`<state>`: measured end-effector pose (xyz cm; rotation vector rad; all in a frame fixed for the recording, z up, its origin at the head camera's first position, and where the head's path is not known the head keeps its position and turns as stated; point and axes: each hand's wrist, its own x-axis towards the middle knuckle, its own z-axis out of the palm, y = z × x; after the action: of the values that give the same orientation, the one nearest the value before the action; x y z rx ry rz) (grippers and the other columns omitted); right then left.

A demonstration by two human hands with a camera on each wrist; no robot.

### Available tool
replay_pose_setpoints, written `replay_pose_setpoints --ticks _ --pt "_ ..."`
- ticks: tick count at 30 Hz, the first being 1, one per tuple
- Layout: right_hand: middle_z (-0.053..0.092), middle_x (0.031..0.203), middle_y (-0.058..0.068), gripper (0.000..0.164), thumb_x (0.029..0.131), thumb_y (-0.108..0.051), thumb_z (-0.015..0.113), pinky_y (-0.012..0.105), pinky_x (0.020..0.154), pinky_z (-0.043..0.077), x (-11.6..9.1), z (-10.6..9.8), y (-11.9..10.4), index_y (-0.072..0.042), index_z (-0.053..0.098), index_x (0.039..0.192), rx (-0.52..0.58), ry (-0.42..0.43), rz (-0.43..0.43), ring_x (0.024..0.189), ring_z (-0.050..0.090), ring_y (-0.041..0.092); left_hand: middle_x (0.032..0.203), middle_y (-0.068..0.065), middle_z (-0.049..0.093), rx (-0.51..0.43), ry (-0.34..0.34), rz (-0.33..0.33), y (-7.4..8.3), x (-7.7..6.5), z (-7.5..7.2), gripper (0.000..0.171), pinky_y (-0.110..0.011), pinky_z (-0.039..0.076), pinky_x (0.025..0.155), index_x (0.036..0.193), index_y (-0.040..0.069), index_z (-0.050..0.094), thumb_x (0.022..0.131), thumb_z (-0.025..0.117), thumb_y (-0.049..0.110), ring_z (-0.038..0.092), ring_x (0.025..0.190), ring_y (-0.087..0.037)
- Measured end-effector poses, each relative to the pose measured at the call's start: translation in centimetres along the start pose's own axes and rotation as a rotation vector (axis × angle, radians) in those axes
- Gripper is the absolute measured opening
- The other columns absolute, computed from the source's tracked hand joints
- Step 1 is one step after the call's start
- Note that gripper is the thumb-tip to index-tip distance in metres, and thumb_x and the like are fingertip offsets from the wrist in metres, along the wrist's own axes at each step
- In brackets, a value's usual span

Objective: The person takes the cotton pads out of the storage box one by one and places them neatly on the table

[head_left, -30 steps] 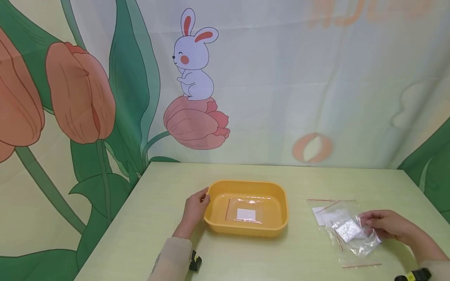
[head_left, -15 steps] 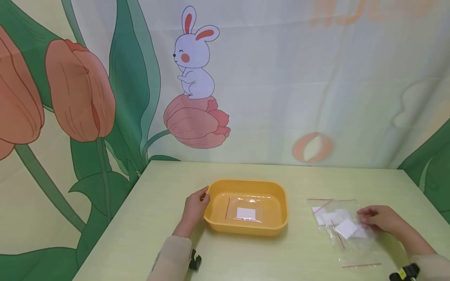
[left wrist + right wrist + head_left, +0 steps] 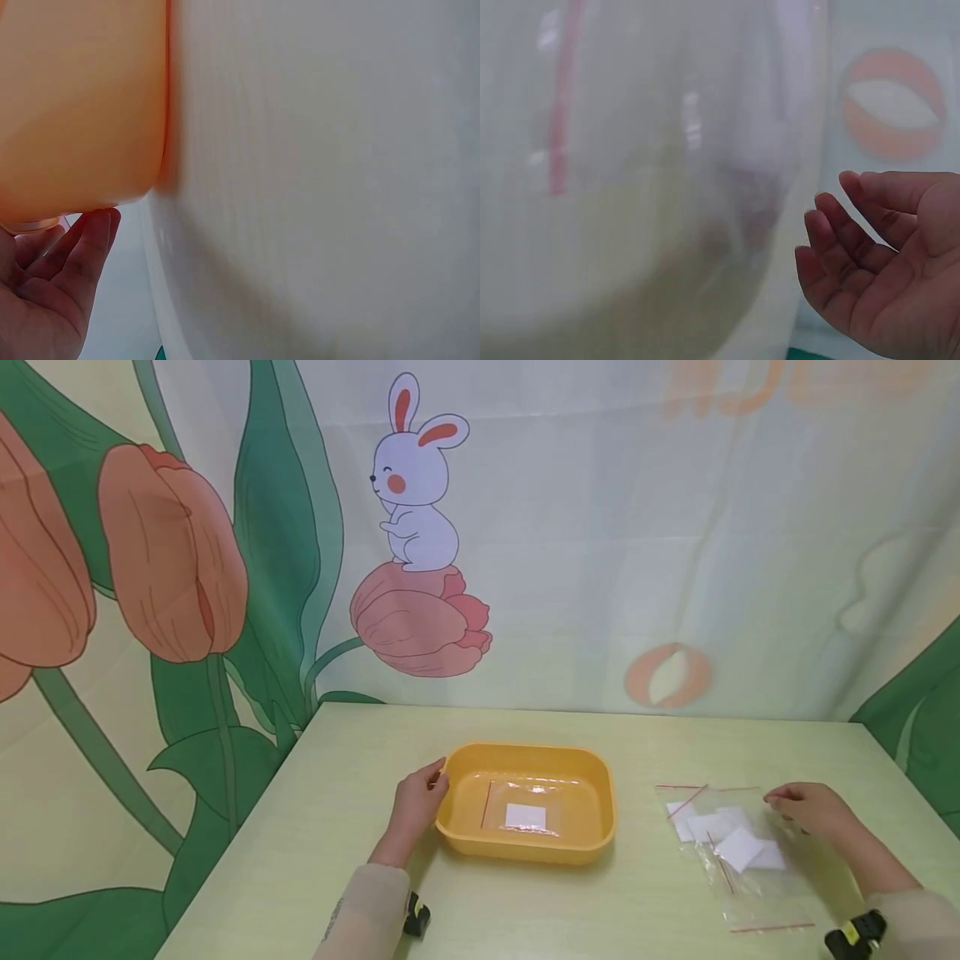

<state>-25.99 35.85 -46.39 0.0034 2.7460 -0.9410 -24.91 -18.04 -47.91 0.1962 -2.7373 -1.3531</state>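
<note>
A yellow plastic tray (image 3: 525, 853) sits at the middle of the table. My left hand (image 3: 417, 803) grips its left end, fingers at the rim; in the left wrist view, bent fingers (image 3: 94, 236) touch the tray's end wall. Inside the tray lies a clear zip bag (image 3: 526, 816) with a white card in it. To the right, several clear zip bags (image 3: 740, 849) with red seal lines and white cards overlap in a loose pile. Over the pile's right side hovers my right hand (image 3: 813, 810). Its fingers (image 3: 832, 259) are loosely bent and hold nothing.
The pale table (image 3: 660, 902) ends at the back against a hanging cloth (image 3: 570, 568) printed with tulips and a rabbit. A stretch of bare tabletop lies between the tray and the bag pile.
My right hand has let go of the crumpled top bag, which now lies flatter on the pile, and has moved slightly away toward the back. My left hand stays on the tray.
</note>
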Motion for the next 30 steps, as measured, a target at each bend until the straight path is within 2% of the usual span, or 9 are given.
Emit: replay_pose_setpoints --ticks 4,11,13,15,20,27,30 --pt "0.062 0.122 0.038 0.044 0.11 -0.02 0.043 0.037 0.077 0.058 0.0 -0.8 -1.8 0.019 0.055 0.126 0.046 -0.01 -0.073 0.105 0.066 0.041 0.13 -0.025 0.068 0.004 0.001 0.006 -0.1 -0.1 0.0 0.043 -0.043 0.06 0.096 0.145 0.0 0.055 0.104 0.053 0.012 0.068 0.113 -0.033" --pt "0.066 0.125 0.032 0.047 0.111 -0.024 0.041 0.027 0.08 0.057 1.0 -1.1 -6.6 0.015 0.055 0.133 0.115 -0.096 -0.194 0.101 0.07 0.016 0.13 -0.025 0.068 0.004 0.004 0.005 0.0 -0.1 0.0 0.043 -0.043 0.06 0.095 0.145 -0.001 0.055 0.104 0.054 0.011 0.068 0.112 -0.032" --pt "0.067 0.124 0.03 0.045 0.111 -0.022 0.042 0.028 0.082 0.058 1.3 -1.3 -8.3 0.014 0.056 0.133 0.124 -0.129 -0.232 0.1 0.071 0.014 0.131 -0.024 0.068 0.003 0.003 0.002 0.0 -0.1 0.0 0.043 -0.043 0.06 0.096 0.145 0.0 0.055 0.104 0.053 0.012 0.067 0.113 -0.032" --pt "0.068 0.123 0.029 0.043 0.11 -0.022 0.043 0.031 0.085 0.06 1.6 -1.5 -10.0 0.014 0.056 0.132 0.131 -0.165 -0.267 0.103 0.072 0.018 0.131 -0.024 0.068 0.004 0.003 0.001 0.1 0.0 0.0 0.043 -0.043 0.059 0.096 0.145 0.0 0.055 0.104 0.053 0.012 0.067 0.113 -0.032" --pt "0.071 0.122 0.018 0.043 0.11 -0.025 0.045 0.038 0.091 0.06 2.6 -1.9 -13.8 0.009 0.058 0.132 0.139 -0.254 -0.289 0.113 0.069 0.028 0.132 -0.023 0.068 0.008 0.005 -0.01 0.1 0.1 0.0 0.044 -0.043 0.059 0.098 0.146 0.001 0.055 0.104 0.053 0.013 0.067 0.113 -0.031" --pt "0.072 0.117 0.004 0.043 0.109 -0.026 0.044 0.033 0.091 0.058 3.9 -1.6 -16.8 0.006 0.056 0.135 0.175 -0.347 -0.295 0.114 0.069 0.024 0.133 -0.023 0.068 0.006 -0.004 -0.015 0.1 0.0 0.0 0.043 -0.043 0.059 0.099 0.146 0.001 0.054 0.104 0.053 0.012 0.067 0.113 -0.031" --pt "0.072 0.116 0.003 0.044 0.109 -0.026 0.043 0.031 0.091 0.058 4.3 -1.4 -17.8 0.007 0.055 0.136 0.188 -0.371 -0.293 0.112 0.069 0.02 0.134 -0.023 0.067 0.009 -0.003 -0.01 0.1 0.0 -0.1 0.043 -0.043 0.058 0.1 0.146 0.001 0.054 0.104 0.053 0.012 0.067 0.115 -0.032"
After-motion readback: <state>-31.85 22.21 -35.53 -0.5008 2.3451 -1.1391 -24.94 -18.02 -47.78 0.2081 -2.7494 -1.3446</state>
